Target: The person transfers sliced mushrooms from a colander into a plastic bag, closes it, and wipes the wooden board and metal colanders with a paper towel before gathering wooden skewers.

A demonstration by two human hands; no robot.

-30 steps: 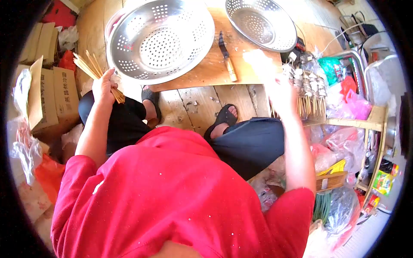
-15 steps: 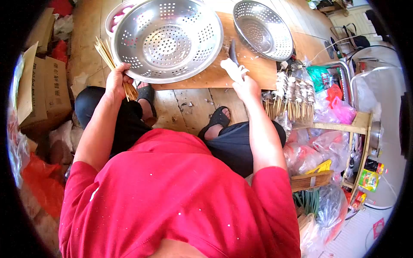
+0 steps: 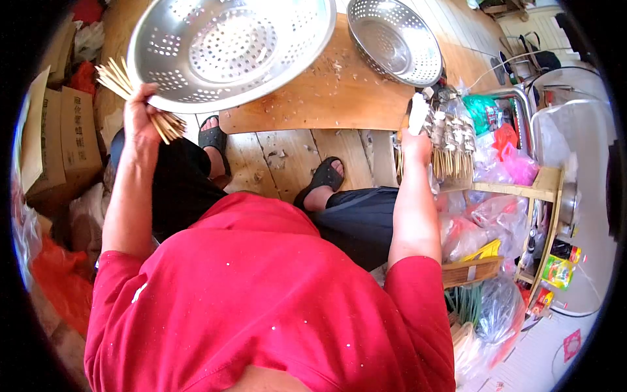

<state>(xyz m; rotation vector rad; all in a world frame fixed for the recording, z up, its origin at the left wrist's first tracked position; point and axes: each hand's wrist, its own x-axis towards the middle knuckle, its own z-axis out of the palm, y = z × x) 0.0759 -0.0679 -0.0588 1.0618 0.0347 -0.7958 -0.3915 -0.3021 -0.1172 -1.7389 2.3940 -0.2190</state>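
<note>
Where the wooden bench [image 3: 307,108] extends ahead of the person, 2 perforated metal vessels occupy it: the large colander [image 3: 235,46] at left, the small colander [image 3: 395,46] at right. Loaded skewers [image 3: 450,137] stand in rows beside its right edge. The bundle of sticks [image 3: 115,80], near the large colander's rim, is grasped in the left hand's [image 3: 141,117] clenched fingers. The right hand [image 3: 416,147] is beside the knife [image 3: 405,120]; glare obscures its fingers, grip undetermined.

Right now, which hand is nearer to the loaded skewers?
Right: the right hand is beside the loaded skewers; the left hand is far across, at the large colander, gripping bare sticks.
</note>
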